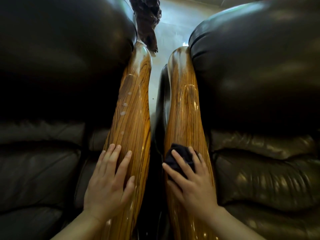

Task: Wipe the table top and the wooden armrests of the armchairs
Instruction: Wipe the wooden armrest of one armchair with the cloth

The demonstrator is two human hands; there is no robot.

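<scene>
Two glossy wooden armrests run side by side away from me. On the left armrest my left hand lies flat, fingers spread, holding nothing. A few pale droplets sit on that armrest farther up. On the right armrest my right hand presses a dark cloth against the wood; the cloth bulges out past my fingertips and is partly hidden under the palm.
Dark leather armchairs flank the armrests: one chair's backrest and seat at the left, the other's at the right. A narrow gap with pale floor separates them. A dark brown rag hangs beyond the left armrest's far end.
</scene>
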